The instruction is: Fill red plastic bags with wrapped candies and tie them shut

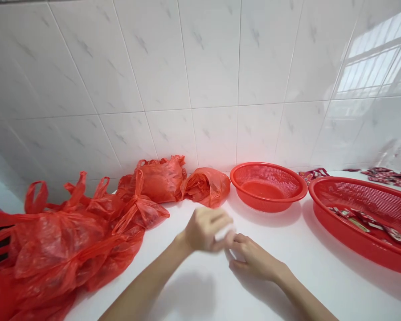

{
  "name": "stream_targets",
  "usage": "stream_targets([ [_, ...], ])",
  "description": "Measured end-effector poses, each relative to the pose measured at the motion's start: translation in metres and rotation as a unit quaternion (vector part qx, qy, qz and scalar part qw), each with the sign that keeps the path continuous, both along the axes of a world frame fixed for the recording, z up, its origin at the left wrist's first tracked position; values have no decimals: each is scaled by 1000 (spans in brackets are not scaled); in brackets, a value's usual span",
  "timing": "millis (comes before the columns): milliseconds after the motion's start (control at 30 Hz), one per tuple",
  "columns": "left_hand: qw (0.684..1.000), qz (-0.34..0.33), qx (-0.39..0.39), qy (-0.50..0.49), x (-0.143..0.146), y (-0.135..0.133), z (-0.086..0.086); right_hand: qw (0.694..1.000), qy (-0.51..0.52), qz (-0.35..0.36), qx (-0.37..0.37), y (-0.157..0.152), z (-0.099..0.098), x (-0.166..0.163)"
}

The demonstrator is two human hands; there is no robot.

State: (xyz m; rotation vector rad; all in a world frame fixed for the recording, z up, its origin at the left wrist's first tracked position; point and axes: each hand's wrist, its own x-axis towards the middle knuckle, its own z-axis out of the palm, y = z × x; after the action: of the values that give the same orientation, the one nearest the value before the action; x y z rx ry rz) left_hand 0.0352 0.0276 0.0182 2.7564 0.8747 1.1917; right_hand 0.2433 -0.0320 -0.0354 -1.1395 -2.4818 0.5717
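Note:
My left hand and my right hand meet over the white counter, fingertips touching. Both are curled around something small and white between them; it is blurred and I cannot make out what it is. The left hand is smeared by motion. Just behind the hands lies a crumpled red plastic bag.
A heap of tied red plastic bags covers the counter's left side. A round red colander stands at the back. A larger red basket with small red packets sits at the right. More packets lie by the tiled wall.

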Motion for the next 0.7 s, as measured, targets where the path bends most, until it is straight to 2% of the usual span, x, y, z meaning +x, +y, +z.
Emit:
stream_targets([
  [67, 984, 131, -96, 78, -1, 28, 7, 1000, -4, -7, -12, 1, 0, 0],
  [100, 959, 217, -148, 109, -2, 43, 10, 1000, -3, -9, -14, 1, 0, 1],
  [200, 929, 304, -175, 116, -8, 82, 14, 1000, 8, -10, -24, 2, 0, 1],
  [300, 905, 347, -209, 134, -6, 104, 8, 999, 16, -12, -37, 3, -1, 2],
  [467, 872, 396, -266, 112, 7, 122, -2, 998, 24, -20, -50, 5, 0, 2],
  [567, 867, 402, -290, 52, 8, 128, -2, 998, 22, -33, -56, 3, 3, 1],
  [700, 870, 385, -297, -81, -1, 127, 3, 997, 5, -45, -55, 2, 5, -1],
])
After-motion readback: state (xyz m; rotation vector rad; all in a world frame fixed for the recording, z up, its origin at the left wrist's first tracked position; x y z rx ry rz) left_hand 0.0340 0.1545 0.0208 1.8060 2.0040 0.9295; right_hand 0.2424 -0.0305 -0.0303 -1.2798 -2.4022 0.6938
